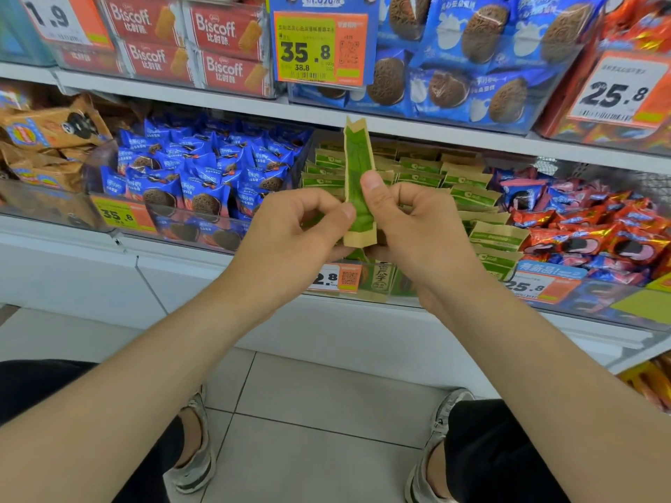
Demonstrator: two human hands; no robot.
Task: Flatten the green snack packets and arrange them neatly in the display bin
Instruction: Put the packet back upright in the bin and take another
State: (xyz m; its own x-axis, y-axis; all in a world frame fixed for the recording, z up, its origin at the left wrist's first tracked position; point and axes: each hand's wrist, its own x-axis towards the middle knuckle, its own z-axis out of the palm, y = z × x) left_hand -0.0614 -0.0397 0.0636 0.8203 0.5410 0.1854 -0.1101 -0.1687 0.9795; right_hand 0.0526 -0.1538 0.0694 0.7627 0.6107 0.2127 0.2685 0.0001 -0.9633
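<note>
A green packet is held upright, edge-on, in front of the bin of matching packets. It is pinched from both sides: the left hand has its thumb pressed to the packet's left edge with fingers curled behind, and the right hand has its thumb laid along the green face with fingers curled behind. Blue packets are seen in the bin to the left.

The packet between the fingers is bright green down its middle, with tan paper edges. Behind the fingers, the stacked packets are tan with green bands. Left of the fingers lie blue wrappers printed with dark round biscuits, and to the right shiny red and orange wrappers. Above, the price tag is yellow-green and orange with black digits.
</note>
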